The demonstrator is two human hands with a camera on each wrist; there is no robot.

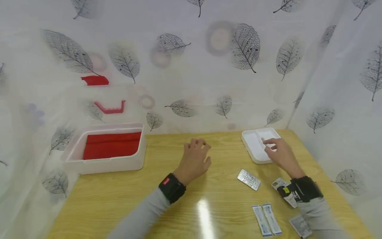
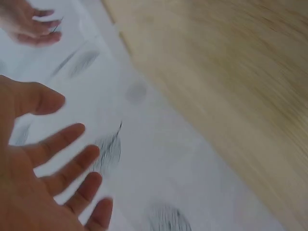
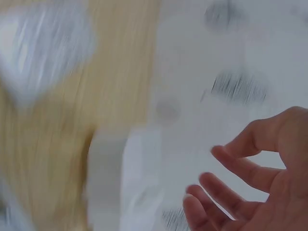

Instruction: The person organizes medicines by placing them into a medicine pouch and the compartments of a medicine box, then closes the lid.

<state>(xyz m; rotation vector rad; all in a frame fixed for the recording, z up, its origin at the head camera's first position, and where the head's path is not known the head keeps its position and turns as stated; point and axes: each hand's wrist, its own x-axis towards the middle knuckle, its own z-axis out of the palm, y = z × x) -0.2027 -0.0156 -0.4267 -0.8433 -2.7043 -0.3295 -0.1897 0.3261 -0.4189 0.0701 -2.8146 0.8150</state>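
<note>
My left hand point(image 1: 194, 161) hangs over the middle of the table, fingers spread and relaxed, holding nothing; the left wrist view shows the same spread fingers. Over the white divided tray point(image 1: 253, 146) at the back right is my right hand point(image 1: 282, 156). Its fingers are loosely bent, with thumb and index finger close together in the right wrist view, and nothing visible between them. A silver blister pack point(image 1: 249, 179) lies in front of the tray. Beneath the right wrist, another pack point(image 1: 279, 183) is partly covered by the wrist strap.
Two narrow white-and-blue sachets point(image 1: 262, 220) lie side by side at the front right. A silver-grey packet point(image 1: 299, 226) is beside them, partly under the right sleeve. At the left stands a white bin point(image 1: 113, 166) with red cloth point(image 1: 111, 146). A leaf-patterned curtain point(image 1: 191, 73) borders the table.
</note>
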